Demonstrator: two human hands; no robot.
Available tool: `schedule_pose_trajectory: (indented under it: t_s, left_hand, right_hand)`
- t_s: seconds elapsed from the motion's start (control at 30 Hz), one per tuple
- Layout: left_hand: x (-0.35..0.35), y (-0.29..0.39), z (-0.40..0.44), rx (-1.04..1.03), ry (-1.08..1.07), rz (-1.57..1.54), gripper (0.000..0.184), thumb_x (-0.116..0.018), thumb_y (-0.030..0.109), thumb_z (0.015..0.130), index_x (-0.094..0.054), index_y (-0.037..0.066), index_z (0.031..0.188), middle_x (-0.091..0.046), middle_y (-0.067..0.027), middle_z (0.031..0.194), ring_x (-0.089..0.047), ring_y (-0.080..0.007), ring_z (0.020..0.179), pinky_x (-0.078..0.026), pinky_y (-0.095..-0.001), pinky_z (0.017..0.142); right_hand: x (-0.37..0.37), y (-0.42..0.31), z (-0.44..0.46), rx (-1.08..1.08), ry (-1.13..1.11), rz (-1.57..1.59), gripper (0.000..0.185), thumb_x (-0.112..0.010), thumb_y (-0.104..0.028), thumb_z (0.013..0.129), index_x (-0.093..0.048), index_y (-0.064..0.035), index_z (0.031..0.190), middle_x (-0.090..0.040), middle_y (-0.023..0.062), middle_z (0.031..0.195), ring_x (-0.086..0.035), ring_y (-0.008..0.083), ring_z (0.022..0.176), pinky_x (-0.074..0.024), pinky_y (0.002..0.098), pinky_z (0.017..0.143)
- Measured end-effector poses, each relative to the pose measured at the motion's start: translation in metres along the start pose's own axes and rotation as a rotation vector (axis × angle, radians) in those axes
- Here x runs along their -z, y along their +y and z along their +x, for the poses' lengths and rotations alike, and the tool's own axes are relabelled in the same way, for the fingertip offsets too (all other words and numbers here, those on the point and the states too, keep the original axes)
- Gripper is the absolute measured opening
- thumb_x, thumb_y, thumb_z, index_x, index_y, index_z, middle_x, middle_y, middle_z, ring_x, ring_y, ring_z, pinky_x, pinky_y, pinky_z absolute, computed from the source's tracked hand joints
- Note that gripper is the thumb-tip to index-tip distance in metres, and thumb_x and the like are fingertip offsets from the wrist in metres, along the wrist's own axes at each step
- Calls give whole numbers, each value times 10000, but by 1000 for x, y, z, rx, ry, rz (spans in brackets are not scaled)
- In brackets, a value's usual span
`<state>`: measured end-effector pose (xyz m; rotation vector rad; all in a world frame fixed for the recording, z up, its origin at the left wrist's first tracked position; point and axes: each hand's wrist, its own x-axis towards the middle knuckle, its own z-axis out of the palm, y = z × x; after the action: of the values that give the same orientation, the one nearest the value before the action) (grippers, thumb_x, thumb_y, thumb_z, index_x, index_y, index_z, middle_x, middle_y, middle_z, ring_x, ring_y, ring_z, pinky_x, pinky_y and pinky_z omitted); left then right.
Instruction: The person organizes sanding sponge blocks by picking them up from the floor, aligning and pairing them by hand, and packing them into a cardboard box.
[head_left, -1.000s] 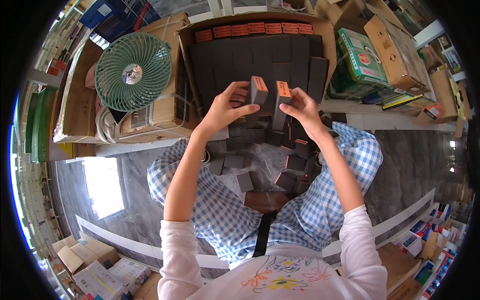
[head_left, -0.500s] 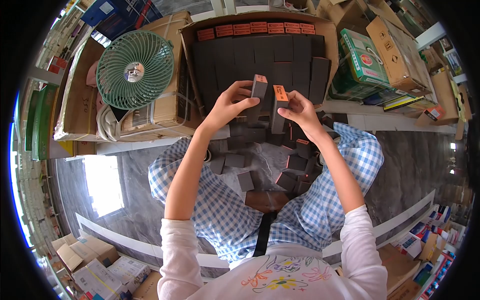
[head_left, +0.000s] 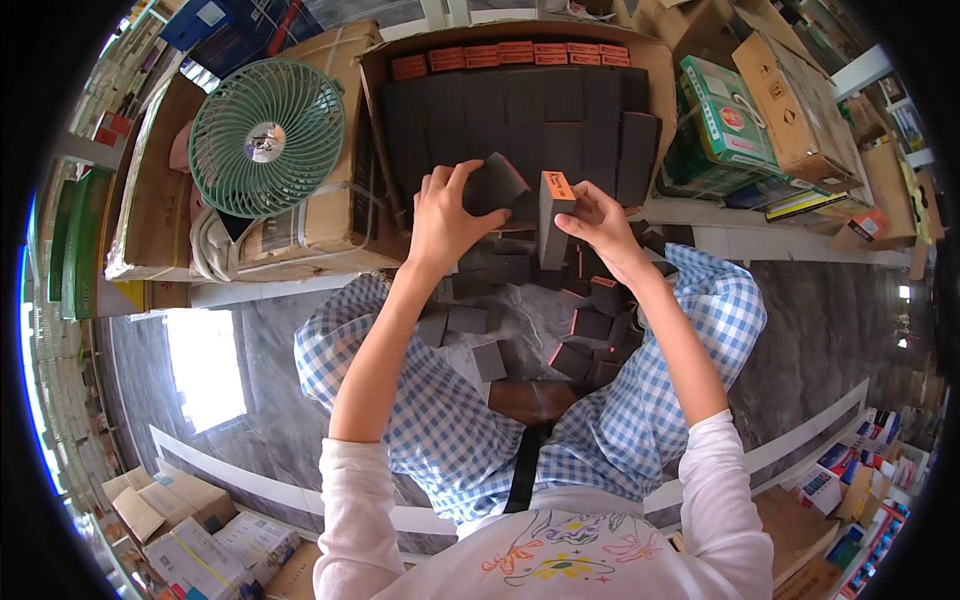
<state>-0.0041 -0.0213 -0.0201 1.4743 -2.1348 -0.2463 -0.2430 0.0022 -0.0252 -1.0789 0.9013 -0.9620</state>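
My left hand point(head_left: 443, 218) grips a small dark grey box point(head_left: 494, 190) between thumb and fingers; the box is tilted, its broad face showing. In my right hand point(head_left: 602, 225) an upright dark box point(head_left: 553, 232) with an orange labelled end point(head_left: 557, 186) is pinched along its side. Both boxes are held just in front of a large open carton point(head_left: 663, 105) packed with dark boxes. Along the carton's back, orange ends point(head_left: 515, 53) face up in rows. Loose dark boxes point(head_left: 592, 324) lie on the floor between my legs.
A green fan point(head_left: 266, 140) stands on a cardboard box point(head_left: 330, 215) at the left. To the right are a green carton point(head_left: 728, 115) and an opened cardboard box point(head_left: 800, 105). A brown piece point(head_left: 533, 400) lies on the grey floor in front of me.
My left hand has turned its box from upright to tilted, so the broad face now shows, and moved slightly left. My right hand's box has shifted a little left.
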Motion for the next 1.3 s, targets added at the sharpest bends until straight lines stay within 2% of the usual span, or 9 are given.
schedule_pose_trajectory:
  t_s: [0.1, 0.27, 0.37, 0.43, 0.47, 0.57, 0.67, 0.83, 1.3]
  left_hand:
    - [2, 5, 10, 328, -136, -986, 700, -830, 377, 684, -566, 32, 1233, -619, -145, 963, -645, -248, 908, -524, -332, 759]
    - [9, 6, 1, -76, 65, 166, 642, -815, 341, 692, -565, 9, 1181, -625, -183, 1015, -641, -292, 940, -533, -397, 764]
    - [6, -1, 3, -86, 96, 156, 671, -820, 357, 672, -564, 16, 1190, -620, -161, 955, -630, -301, 926, -502, -412, 815]
    - [-1, 3, 10, 409, -96, -959, 690, -827, 353, 641, -567, 36, 1196, -593, -131, 930, -608, -308, 922, -444, -434, 883]
    - [0, 2, 9, 409, -96, -960, 690, -827, 353, 641, -567, 36, 1196, -593, -131, 930, -608, -308, 922, -444, -434, 883]
    - [14, 2, 4, 37, -151, -28, 695, -812, 407, 661, -566, 40, 1197, -641, -156, 1028, -633, -309, 960, -496, -413, 843]
    - [11, -9, -2, 6, -60, 216, 685, -837, 366, 661, -572, 32, 1196, -651, -157, 1023, -656, -261, 923, -526, -364, 791]
    - [8, -1, 8, 239, -320, -831, 584, -757, 265, 820, -508, 35, 1296, -629, -96, 1073, -607, -179, 1024, -511, -323, 854]
    - [2, 11, 2, 152, -371, -901, 775, -820, 385, 728, -458, 52, 1326, -605, -133, 1139, -582, -241, 1121, -450, -392, 963]
  right_hand:
    - [-3, -1, 1, -3, -4, 11, 294, -785, -172, 802, -526, -85, 908, -578, -32, 954, -546, 57, 967, -428, 240, 893]
    - [-2, 5, 1, -22, 21, 5, 286, -781, -174, 807, -531, -85, 913, -574, -35, 940, -543, 50, 943, -428, 231, 882]
    - [-3, 4, 3, -25, 13, -23, 269, -771, -168, 818, -535, -85, 916, -573, -35, 948, -543, 50, 929, -428, 229, 876]
    - [-3, 3, 3, -19, -3, 29, 251, -759, -154, 828, -538, -87, 924, -571, -35, 955, -543, 51, 938, -426, 228, 877]
    - [-2, 4, 2, -20, -4, 28, 251, -759, -154, 828, -538, -87, 924, -571, -35, 955, -543, 51, 938, -426, 228, 877]
    - [-1, 3, 2, -32, 9, 96, 234, -741, -164, 846, -537, -93, 936, -579, -36, 964, -546, 50, 946, -431, 232, 887]
    - [-3, -2, 3, -68, 66, 204, 221, -721, -182, 866, -532, -102, 947, -589, -34, 978, -550, 49, 948, -438, 238, 896]
    - [-1, -2, 3, -48, 78, 214, 226, -718, -190, 870, -533, -106, 968, -591, -25, 999, -551, 51, 962, -442, 240, 896]
    - [-4, 0, 2, 65, 38, 76, 276, -767, -122, 813, -538, -79, 961, -596, -4, 1011, -553, 87, 1017, -433, 266, 939]
